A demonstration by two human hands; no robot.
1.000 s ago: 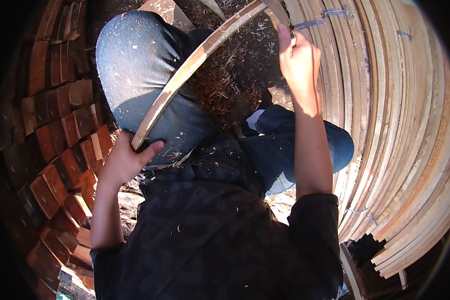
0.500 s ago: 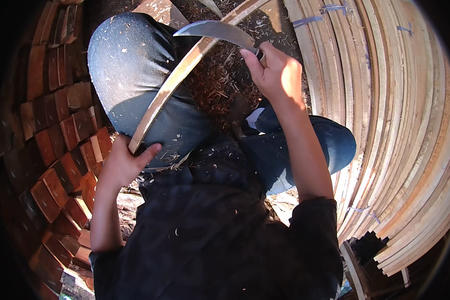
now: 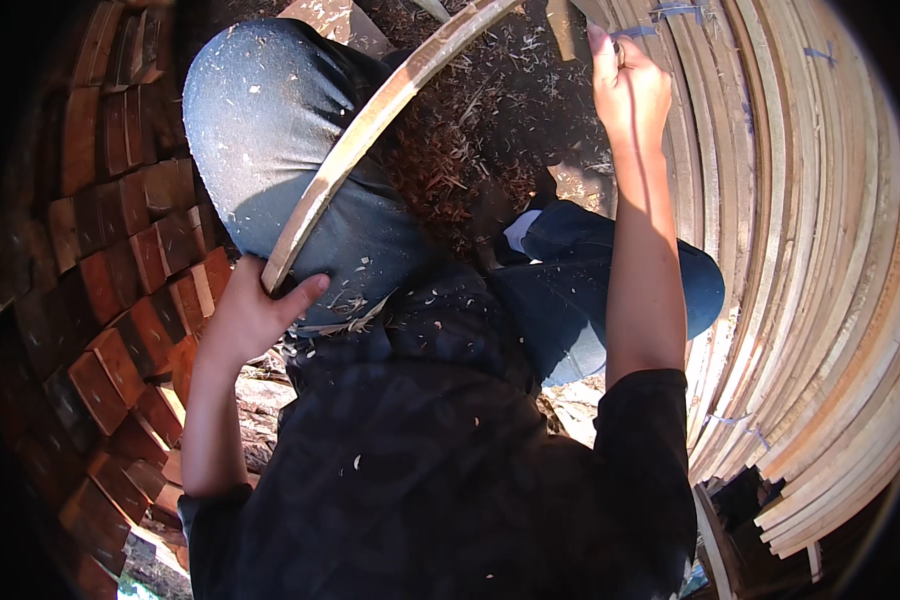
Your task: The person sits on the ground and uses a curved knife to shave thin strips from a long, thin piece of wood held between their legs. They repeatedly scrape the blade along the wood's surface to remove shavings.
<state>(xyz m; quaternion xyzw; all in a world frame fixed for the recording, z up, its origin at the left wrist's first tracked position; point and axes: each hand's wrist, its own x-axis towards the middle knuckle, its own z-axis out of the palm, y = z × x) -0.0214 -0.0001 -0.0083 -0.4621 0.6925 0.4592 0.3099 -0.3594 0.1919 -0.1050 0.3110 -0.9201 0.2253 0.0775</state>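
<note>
The wooden strip (image 3: 368,122) slants across the head view from the left hand, over the person's raised left thigh in blue jeans (image 3: 255,120), up to the top edge, where its far end is cut off. The left hand (image 3: 250,315) is clamped on the near end, thumb on one side; its other fingers are mostly hidden. Well apart from it, the right hand (image 3: 632,95) is closed around the handle of a knife (image 3: 595,14), whose grey blade is only partly in sight at the top edge, to the right of the strip. Reddish-brown wooden blocks (image 3: 100,390) are stacked on the left; long pale slats (image 3: 790,250), with bluish ties (image 3: 677,10) around some, lie on the right. Shavings (image 3: 445,165) litter the ground between the legs, and bits cling to the dark shirt (image 3: 420,480).
</note>
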